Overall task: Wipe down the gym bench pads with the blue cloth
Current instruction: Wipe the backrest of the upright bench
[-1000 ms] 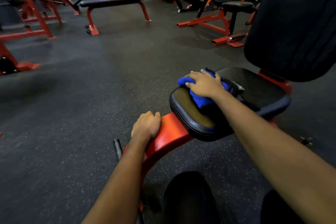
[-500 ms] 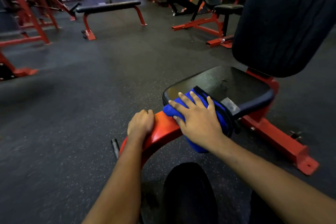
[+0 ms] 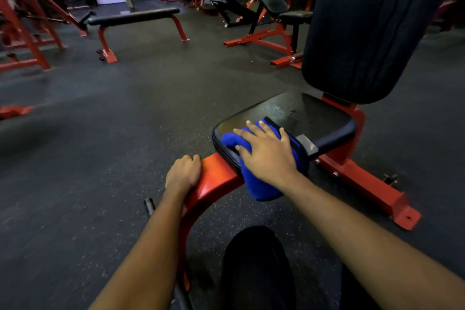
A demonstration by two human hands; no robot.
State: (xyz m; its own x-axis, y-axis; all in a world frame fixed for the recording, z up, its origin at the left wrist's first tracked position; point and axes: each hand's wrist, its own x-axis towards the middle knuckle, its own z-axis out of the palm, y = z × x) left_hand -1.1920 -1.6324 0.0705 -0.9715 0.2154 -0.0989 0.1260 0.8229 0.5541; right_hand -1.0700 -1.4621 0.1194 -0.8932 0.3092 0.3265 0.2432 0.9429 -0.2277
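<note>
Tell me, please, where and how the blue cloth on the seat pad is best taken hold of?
Probably by the thick fold of the cloth that hangs below the near edge of the seat pad. Come in low from the near side and pinch it there. That part hangs free, whereas the rest lies spread on the pad beneath the flat right hand.

Right hand (image 3: 266, 156): lay flat, fingers spread, pressing the blue cloth (image 3: 261, 186) onto the seat pad (image 3: 314, 118) at its near edge.
Cloth end: hung below that edge.
Left hand (image 3: 183, 173): curled over the red frame (image 3: 216, 180), apparently gripping it.
Back pad (image 3: 372, 27): stood upright behind the seat.
</note>
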